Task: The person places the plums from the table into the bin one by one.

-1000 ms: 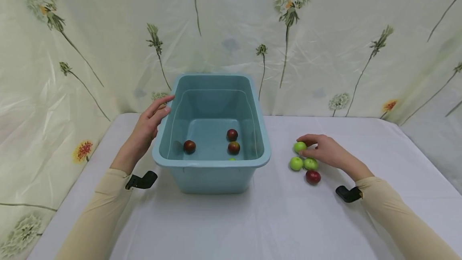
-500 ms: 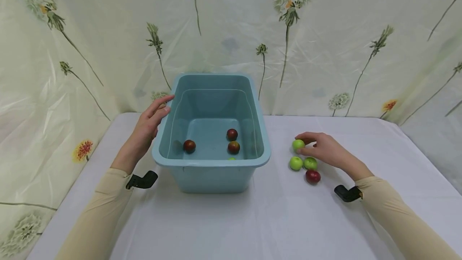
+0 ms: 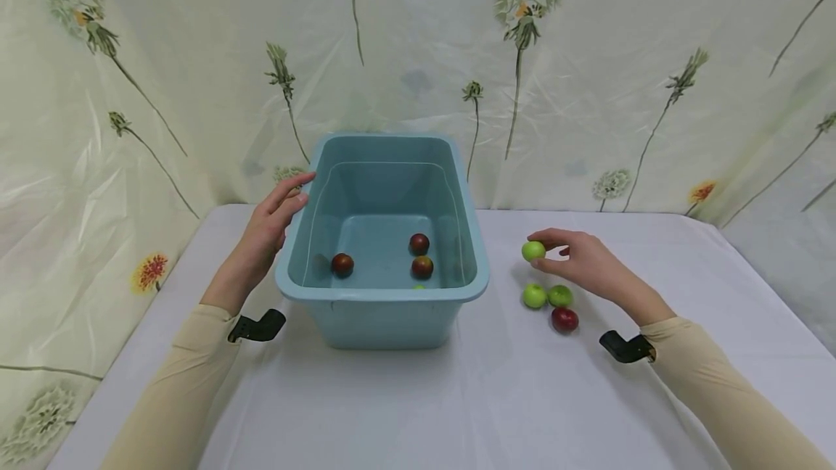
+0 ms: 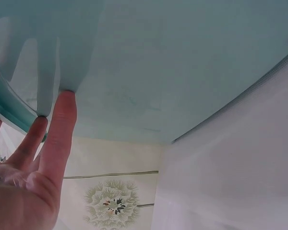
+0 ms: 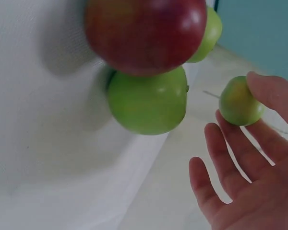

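Lifting green fruit (image 3: 533, 251) off table (image 3: 509, 397), pinched in our right hand (image 3: 584, 261) | was resting by the others | left hand (image 3: 268, 227) flat against bin (image 3: 382, 296) wall.

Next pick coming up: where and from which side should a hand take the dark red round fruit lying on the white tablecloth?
Pinch the dark red round fruit across its near and right sides, coming from above: two green round fruits crowd its far-left side, while the white tablecloth nearer and right of it lies bare.
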A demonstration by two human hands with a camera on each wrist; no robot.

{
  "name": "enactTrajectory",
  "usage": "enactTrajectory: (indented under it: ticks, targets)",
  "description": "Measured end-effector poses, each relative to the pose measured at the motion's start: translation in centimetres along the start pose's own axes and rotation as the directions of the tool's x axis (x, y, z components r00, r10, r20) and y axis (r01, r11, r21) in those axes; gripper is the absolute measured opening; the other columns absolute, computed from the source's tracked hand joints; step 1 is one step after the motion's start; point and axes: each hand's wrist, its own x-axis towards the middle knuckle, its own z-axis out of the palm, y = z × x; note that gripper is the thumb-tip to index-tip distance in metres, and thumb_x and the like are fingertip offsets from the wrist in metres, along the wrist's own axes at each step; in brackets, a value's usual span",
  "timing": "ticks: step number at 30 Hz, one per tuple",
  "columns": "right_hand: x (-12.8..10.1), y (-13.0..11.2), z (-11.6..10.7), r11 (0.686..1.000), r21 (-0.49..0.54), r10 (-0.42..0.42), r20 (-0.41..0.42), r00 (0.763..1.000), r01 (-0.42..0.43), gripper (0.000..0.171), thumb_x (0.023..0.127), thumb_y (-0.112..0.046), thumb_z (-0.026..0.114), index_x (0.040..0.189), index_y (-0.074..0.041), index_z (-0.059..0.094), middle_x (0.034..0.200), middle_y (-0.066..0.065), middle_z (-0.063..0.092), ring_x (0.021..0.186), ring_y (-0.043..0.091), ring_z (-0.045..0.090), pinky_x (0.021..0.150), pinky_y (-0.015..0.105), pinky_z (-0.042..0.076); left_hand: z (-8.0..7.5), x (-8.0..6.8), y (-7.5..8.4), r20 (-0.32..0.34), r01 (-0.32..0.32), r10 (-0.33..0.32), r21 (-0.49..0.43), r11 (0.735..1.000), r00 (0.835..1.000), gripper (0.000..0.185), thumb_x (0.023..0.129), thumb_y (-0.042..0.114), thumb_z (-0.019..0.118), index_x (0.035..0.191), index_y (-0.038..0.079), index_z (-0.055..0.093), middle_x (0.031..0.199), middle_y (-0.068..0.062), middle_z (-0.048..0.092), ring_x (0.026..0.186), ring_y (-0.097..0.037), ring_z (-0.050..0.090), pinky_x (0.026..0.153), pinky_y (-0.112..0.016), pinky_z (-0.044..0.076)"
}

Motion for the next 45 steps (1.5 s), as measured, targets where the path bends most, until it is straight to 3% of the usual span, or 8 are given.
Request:
enactTrajectory:
  ticks: [10, 25, 33, 41, 45]
  targets:
    - [0.3, -1.3, 0.1, 0.998, 0.047, -0.038, -0.098, 0.994, 0.042, 0.044, 0.095, -0.033, 0.066, 0.133, -0.011, 0.059, 0.122, 0.008, 0.064, 0.114, 0.030, 0.055, 0.094, 0.053, 0.043, 0.1, 0.1, 0.1, -0.007, 0.007, -0.007, 0.005, 1.000, 1.000, 0.048, 0.102, 0.045, 0.048, 0.148, 0.032, 0.043, 0.138, -0.010, 0.044, 0.123, -0.028, 0.046, 0.095, -0.048, 0.041]
    - [0.6, -2.7, 1.1, 0.985, 0.138, -0.071, -0.221, 0.973, 0.104, 0.046, 0.094, -0.031, 0.069, 0.132, -0.009, 0.059, 0.124, 0.010, 0.063, 0.114, 0.031, 0.056, 0.093, 0.053, 0.043, 0.3, 0.1, 0.2, -0.021, 0.006, -0.006, 0.006, 1.000, 1.000, 0.048, 0.102, 0.044, 0.049, 0.148, 0.030, 0.043, 0.138, -0.011, 0.045, 0.123, -0.029, 0.046, 0.095, -0.049, 0.041]
    - [1.4, -3.5, 1.8, 0.975, 0.180, -0.075, -0.270, 0.960, 0.127, 0.044, 0.092, -0.033, 0.070, 0.130, -0.010, 0.062, 0.122, 0.006, 0.064, 0.110, 0.024, 0.059, 0.093, 0.053, 0.045, 0.2, 0.0, 0.0, -0.011, 0.019, -0.019, 0.006, 1.000, 1.000, 0.051, 0.101, 0.047, 0.049, 0.149, 0.031, 0.042, 0.141, -0.010, 0.043, 0.124, -0.028, 0.047, 0.090, -0.039, 0.046]
    - [1.9, -4.9, 1.8, 0.967, 0.219, -0.060, -0.299, 0.952, 0.129, 0.040, 0.092, -0.030, 0.072, 0.129, -0.015, 0.063, 0.117, 0.001, 0.067, 0.108, 0.017, 0.059, 0.092, 0.044, 0.047, 0.2, -0.1, 0.1, -0.004, 0.010, -0.010, -0.009, 1.000, 1.000, 0.050, 0.102, 0.045, 0.049, 0.149, 0.031, 0.042, 0.140, -0.010, 0.043, 0.123, -0.028, 0.047, 0.089, -0.038, 0.047]
    - [1.8, -6.2, 1.4, 0.966, 0.224, -0.051, -0.318, 0.947, 0.127, 0.040, 0.093, -0.024, 0.071, 0.130, -0.012, 0.062, 0.118, 0.005, 0.066, 0.108, 0.018, 0.059, 0.091, 0.040, 0.046, 0.2, -0.1, 0.0, -0.012, 0.011, -0.011, -0.002, 1.000, 1.000, 0.050, 0.101, 0.046, 0.049, 0.149, 0.032, 0.042, 0.141, -0.009, 0.043, 0.123, -0.028, 0.047, 0.089, -0.039, 0.046]
